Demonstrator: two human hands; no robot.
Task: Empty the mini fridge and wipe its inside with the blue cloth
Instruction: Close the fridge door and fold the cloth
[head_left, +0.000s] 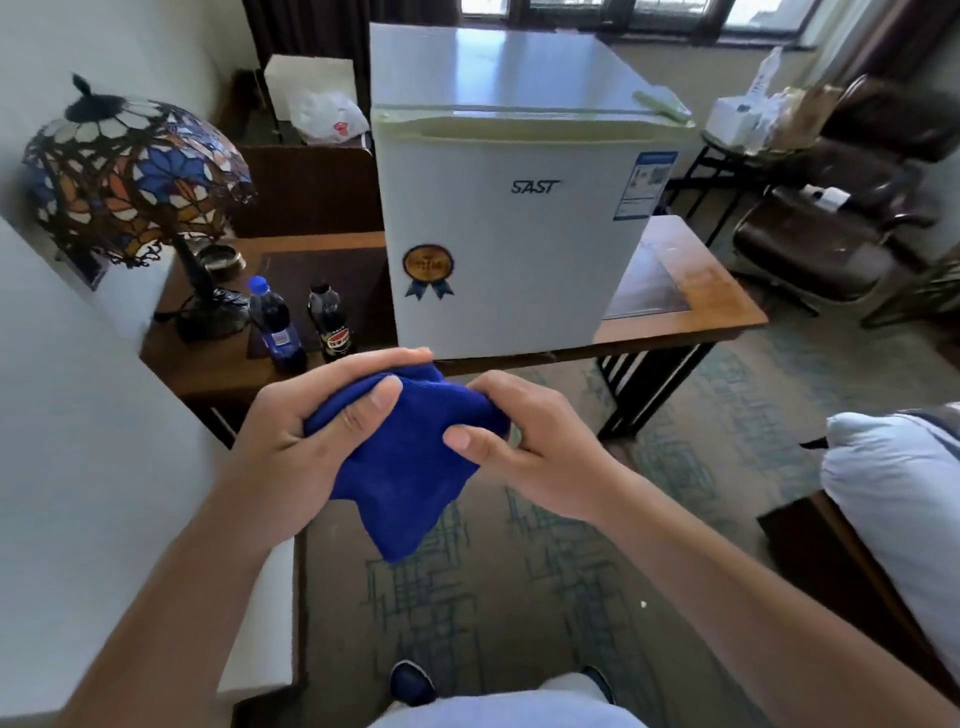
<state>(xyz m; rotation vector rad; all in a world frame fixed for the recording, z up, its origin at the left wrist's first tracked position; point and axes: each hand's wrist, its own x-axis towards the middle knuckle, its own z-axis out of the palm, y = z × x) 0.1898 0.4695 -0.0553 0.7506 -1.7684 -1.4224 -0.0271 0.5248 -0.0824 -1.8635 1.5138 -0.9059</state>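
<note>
- Two hands on the blue cloth (402, 467), held in the air in front of the body, above the patterned carpet (519, 582).
- left hand (306, 441): fingers curled over the cloth's top edge, thumb pressed on its front face, so a firm grasp.
- right hand (524, 447): pinches the cloth's right side, thumb on front and fingers tucked behind.
- Cloth is bunched between the hands; one corner hangs down below them.
- mini fridge (519, 234): white, door closed, stands on the wooden table (691, 306) straight ahead, well apart from the hands.
- Two dark bottles on the table left of the fridge: blue-capped bottle (272, 322) and black-capped bottle (330, 322), both upright, just beside each other.
- Stained-glass lamp (135, 176) stands left of the bottles at the table's left end.
- Dark armchair (852, 208) at far right, behind the table.
- Fridge interior not visible with the door closed.
</note>
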